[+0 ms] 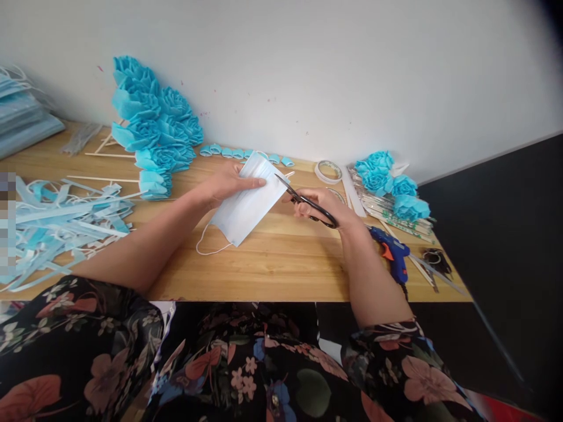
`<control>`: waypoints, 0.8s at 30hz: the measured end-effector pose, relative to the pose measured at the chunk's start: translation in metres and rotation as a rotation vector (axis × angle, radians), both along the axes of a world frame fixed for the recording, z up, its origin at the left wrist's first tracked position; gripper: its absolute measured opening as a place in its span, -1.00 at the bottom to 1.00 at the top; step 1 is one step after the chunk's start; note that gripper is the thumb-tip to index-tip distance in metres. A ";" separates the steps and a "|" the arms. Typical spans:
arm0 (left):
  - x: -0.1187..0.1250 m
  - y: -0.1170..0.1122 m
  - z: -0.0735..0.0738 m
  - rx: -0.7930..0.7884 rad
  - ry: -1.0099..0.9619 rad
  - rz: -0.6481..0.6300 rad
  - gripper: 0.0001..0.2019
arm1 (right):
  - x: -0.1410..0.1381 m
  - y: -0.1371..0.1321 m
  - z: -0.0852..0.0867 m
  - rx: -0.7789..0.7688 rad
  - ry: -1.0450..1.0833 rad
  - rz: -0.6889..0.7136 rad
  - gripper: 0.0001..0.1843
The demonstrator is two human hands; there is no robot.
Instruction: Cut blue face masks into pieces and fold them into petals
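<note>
One pleated face mask is clamped in the left hand's grip, mid-frame; the right hand's grip wraps black-handled scissors.

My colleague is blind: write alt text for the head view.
The left hand holds a pale blue mask over a wooden table, the right hand scissors at the mask's edge. Blue flowers lie on both sides, cut strips at left, a glue gun at right.

- A pale blue mask, flat and slanted, its white ear loop drooping from the lower end.
- Black-handled scissors, blades angled over the mask's upper right edge.
</note>
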State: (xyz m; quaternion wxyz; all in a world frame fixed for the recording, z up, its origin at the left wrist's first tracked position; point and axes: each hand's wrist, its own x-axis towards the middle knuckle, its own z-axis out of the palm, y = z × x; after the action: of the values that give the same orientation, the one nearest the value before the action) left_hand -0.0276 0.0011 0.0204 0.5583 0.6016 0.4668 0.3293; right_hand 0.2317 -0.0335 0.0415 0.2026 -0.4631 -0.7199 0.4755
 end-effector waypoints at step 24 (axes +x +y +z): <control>0.000 0.000 -0.004 -0.033 0.039 -0.054 -0.42 | -0.003 0.002 -0.008 0.024 0.016 -0.034 -0.49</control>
State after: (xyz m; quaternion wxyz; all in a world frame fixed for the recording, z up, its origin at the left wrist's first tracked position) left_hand -0.0275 0.0016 0.0166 0.5678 0.6109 0.4665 0.2946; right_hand 0.2282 -0.0319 0.0333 0.2219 -0.4689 -0.7160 0.4672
